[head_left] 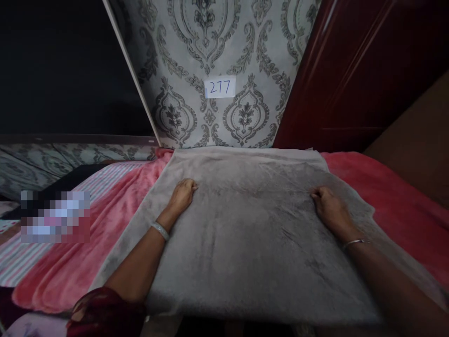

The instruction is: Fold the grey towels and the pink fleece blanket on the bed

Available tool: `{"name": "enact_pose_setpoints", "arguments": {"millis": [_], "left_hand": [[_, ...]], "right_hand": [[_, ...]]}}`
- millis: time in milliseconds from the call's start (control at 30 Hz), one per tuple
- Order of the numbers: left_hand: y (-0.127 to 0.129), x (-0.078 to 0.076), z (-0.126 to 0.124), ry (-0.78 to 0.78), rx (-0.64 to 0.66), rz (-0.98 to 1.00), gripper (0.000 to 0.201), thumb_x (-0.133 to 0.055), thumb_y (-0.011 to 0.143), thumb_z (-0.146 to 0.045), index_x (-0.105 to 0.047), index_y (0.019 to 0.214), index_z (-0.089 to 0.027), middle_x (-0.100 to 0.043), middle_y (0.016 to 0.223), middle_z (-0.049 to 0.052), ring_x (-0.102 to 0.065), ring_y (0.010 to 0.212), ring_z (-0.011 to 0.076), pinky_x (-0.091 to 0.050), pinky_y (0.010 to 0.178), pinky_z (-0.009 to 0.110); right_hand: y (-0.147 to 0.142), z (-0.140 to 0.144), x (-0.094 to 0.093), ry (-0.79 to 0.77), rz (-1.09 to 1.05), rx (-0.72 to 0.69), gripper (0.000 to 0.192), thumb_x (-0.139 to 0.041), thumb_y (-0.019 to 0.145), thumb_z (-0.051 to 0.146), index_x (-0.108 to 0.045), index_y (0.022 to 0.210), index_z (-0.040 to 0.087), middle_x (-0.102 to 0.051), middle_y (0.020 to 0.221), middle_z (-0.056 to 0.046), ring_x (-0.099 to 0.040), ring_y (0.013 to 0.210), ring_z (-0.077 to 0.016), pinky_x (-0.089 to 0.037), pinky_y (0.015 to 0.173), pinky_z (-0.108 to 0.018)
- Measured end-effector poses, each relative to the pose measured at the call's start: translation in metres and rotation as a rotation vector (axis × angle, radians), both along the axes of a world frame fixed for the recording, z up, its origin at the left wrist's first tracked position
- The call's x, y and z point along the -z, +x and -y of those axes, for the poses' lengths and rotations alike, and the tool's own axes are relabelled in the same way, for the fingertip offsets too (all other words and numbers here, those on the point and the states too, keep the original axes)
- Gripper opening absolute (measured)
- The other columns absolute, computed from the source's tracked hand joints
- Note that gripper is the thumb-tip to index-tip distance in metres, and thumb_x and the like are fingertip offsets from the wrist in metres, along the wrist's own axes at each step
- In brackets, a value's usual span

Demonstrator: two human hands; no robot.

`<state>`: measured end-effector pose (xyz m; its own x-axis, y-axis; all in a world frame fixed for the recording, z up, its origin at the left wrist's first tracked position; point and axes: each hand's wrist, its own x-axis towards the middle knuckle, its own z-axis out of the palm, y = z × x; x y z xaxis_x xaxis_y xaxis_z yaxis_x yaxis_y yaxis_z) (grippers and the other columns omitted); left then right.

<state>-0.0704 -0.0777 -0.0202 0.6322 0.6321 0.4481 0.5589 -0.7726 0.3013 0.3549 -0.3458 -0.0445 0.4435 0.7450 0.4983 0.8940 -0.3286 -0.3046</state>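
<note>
Left hand (182,194) and right hand (331,210) well apart, fingers curled, pressing on folded grey plush blanket (245,234) lying over pink fleece bedspread (393,196). Likely soft, limp, light; best gripped at edges, corners.

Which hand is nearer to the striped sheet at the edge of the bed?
Left. The left hand rests on the grey blanket on the side towards the striped sheet; the right hand lies on the blanket's far side.
</note>
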Motion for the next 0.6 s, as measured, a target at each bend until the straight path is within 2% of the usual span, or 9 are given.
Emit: {"name": "enact_pose_setpoints", "arguments": {"millis": [133, 300, 400, 467, 533, 600], "left_hand": [[-0.004, 0.0, 0.002, 0.05, -0.09, 0.055, 0.014, -0.043, 0.093, -0.025, -0.049, 0.08, -0.023, -0.064, 0.084, 0.01, -0.061, 0.083, 0.0242, -0.049, 0.081, 0.037], [-0.008, -0.01, 0.009, 0.107, -0.225, 0.026, 0.016, -0.043, 0.092, -0.03, -0.055, 0.085, -0.021, -0.068, 0.086, 0.011, -0.066, 0.086, 0.0267, -0.05, 0.081, 0.036], [-0.014, -0.03, 0.018, 0.145, -0.223, -0.002, 0.022, -0.041, 0.092, -0.033, -0.059, 0.091, -0.02, -0.069, 0.089, 0.012, -0.067, 0.088, 0.0272, -0.049, 0.082, 0.036], [-0.021, -0.049, 0.024, 0.177, -0.162, -0.03, 0.026, -0.043, 0.092, -0.039, -0.061, 0.095, -0.021, -0.07, 0.092, 0.012, -0.067, 0.091, 0.0278, -0.049, 0.084, 0.037], [-0.034, -0.068, 0.032, 0.208, -0.084, -0.097, 0.03, -0.051, 0.088, -0.049, -0.063, 0.094, -0.023, -0.068, 0.094, 0.011, -0.066, 0.095, 0.0298, -0.048, 0.085, 0.038], [-0.049, -0.084, 0.042, 0.233, -0.026, -0.185, 0.034, -0.061, 0.08, -0.058, -0.063, 0.087, -0.025, -0.066, 0.091, 0.011, -0.064, 0.095, 0.0316, -0.048, 0.085, 0.04]], "right_hand": [[-0.001, 0.003, -0.008, 0.059, 0.019, -0.009, 0.016, -0.044, 0.091, 0.032, -0.057, 0.087, 0.023, -0.065, 0.088, -0.011, -0.061, 0.086, -0.0266, -0.05, 0.077, -0.039], [-0.011, 0.014, -0.033, 0.129, 0.113, -0.005, 0.02, -0.041, 0.095, 0.033, -0.057, 0.089, 0.023, -0.066, 0.09, -0.012, -0.063, 0.087, -0.027, -0.05, 0.079, -0.039], [-0.017, 0.026, -0.052, 0.121, 0.169, -0.009, 0.023, -0.04, 0.096, 0.035, -0.059, 0.091, 0.022, -0.067, 0.091, -0.012, -0.064, 0.085, -0.0265, -0.05, 0.076, -0.037], [-0.022, 0.039, -0.066, 0.095, 0.186, 0.002, 0.026, -0.041, 0.097, 0.038, -0.061, 0.095, 0.022, -0.069, 0.091, -0.012, -0.065, 0.084, -0.0261, -0.049, 0.075, -0.036], [-0.026, 0.056, -0.079, 0.057, 0.19, -0.003, 0.029, -0.045, 0.097, 0.045, -0.063, 0.1, 0.023, -0.07, 0.092, -0.01, -0.065, 0.082, -0.0255, -0.049, 0.074, -0.036], [-0.031, 0.078, -0.088, 0.011, 0.212, -0.07, 0.035, -0.051, 0.094, 0.055, -0.064, 0.103, 0.023, -0.071, 0.094, -0.01, -0.065, 0.082, -0.0253, -0.049, 0.076, -0.036]]}}
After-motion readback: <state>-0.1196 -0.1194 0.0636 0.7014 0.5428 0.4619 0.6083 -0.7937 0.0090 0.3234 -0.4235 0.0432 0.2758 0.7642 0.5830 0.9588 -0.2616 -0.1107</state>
